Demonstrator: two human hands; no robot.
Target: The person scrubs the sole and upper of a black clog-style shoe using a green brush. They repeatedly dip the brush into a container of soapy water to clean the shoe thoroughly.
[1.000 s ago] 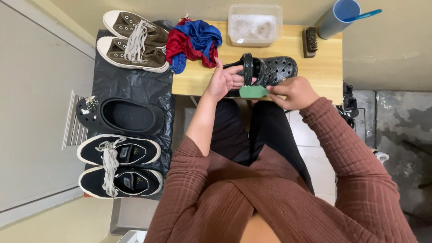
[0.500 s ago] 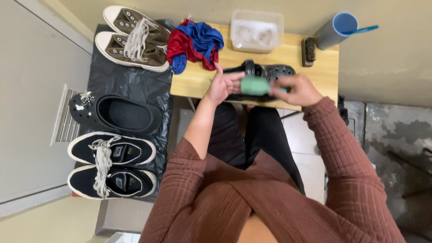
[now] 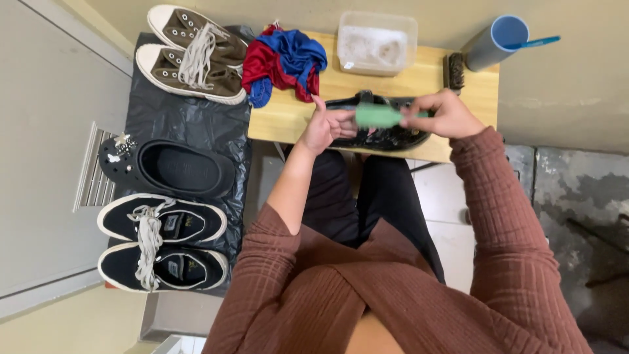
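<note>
A black clog (image 3: 386,137) lies on a small wooden table (image 3: 288,118) in front of me. My left hand (image 3: 325,126) rests on the clog's left end and steadies it, index finger raised. My right hand (image 3: 442,115) grips a green sponge-like pad (image 3: 379,116) and holds it over the middle of the clog. Both sleeves are brown ribbed knit, the left one pushed up.
On the table: a red and blue cloth (image 3: 285,62), a clear plastic tub (image 3: 377,42), a small brush (image 3: 453,71), a blue cup (image 3: 495,40). On a black sheet (image 3: 183,118) at left: brown sneakers (image 3: 190,52), another black clog (image 3: 164,167), black sneakers (image 3: 160,242).
My right hand has lifted the green pad from the clog's near edge up over its middle. My left hand stays on the clog.
</note>
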